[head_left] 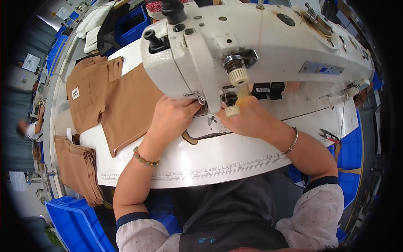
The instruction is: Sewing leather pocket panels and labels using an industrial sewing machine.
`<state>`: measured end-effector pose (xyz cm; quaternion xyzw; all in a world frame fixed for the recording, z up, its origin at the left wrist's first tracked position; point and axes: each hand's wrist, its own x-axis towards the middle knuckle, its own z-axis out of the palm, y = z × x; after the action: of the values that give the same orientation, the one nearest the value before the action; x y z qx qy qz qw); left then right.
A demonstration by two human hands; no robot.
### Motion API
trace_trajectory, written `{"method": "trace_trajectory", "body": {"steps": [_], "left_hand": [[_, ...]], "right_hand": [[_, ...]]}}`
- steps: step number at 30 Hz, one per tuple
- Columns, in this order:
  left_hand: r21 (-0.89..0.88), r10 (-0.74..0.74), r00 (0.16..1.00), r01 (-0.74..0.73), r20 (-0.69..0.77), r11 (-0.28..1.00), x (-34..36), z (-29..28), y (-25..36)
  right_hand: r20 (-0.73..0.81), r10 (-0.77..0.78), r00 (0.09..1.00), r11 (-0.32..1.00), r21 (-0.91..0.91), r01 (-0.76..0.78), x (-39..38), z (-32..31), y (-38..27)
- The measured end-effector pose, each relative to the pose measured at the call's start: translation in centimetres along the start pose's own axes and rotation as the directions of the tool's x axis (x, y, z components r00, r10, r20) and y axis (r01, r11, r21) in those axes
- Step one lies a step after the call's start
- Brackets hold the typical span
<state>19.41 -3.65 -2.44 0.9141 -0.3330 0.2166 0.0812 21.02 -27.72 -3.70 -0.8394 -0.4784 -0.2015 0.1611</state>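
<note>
A white sewing machine (260, 38) spans the upper part of the view, and both hands work at its needle area. My left hand (172, 117) is closed, thumb and forefinger pinched beside the presser foot, at the edge of a piece of brown fabric (130, 107). That fabric stretches to the left over the table and passes behind the machine head. On the other side of the needle, my right hand (249, 119) has its fingers curled in toward it. Tension knobs cover part of them, and whatever they hold is hidden.
Brown pieces with a white label (82, 101) lie at the far left, and a folded brown stack (77, 168) hangs over the table's left edge. Thread snips (328, 135) rest at right. Blue crates (79, 224) stand below. A ruler strip (197, 173) runs along the front edge.
</note>
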Motion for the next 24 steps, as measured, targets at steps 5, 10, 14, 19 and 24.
{"method": "trace_trajectory", "body": {"steps": [5, 10, 14, 19, 24], "left_hand": [[0.045, -0.021, 1.0, 0.02, 0.019, 0.999, -0.1, -0.3, 0.4], [0.05, -0.065, 0.998, 0.065, 0.015, 0.997, -0.1, -1.0, 0.9], [0.07, -0.371, 0.928, 0.373, -0.04, 0.925, -1.8, -2.8, 0.9], [-0.081, -0.614, 0.737, 0.656, 0.282, 0.75, -5.8, -7.1, -0.6], [-0.577, -0.808, 0.565, 0.721, 0.167, 0.384, -7.9, -13.1, 2.5]], "right_hand": [[-0.084, -0.032, 0.996, 0.999, 0.002, 0.033, 0.0, 0.6, -0.1], [0.116, -0.026, 0.993, 0.999, -0.043, 0.031, -0.8, 0.3, -0.2], [0.037, -0.055, 0.998, 0.996, -0.065, 0.057, -0.7, 0.2, -0.4], [0.021, -0.058, 0.998, 0.987, 0.148, 0.054, -0.6, -0.6, -2.9], [0.363, 0.059, 0.93, 0.889, 0.404, -0.215, 0.6, -3.3, -8.3]]}}
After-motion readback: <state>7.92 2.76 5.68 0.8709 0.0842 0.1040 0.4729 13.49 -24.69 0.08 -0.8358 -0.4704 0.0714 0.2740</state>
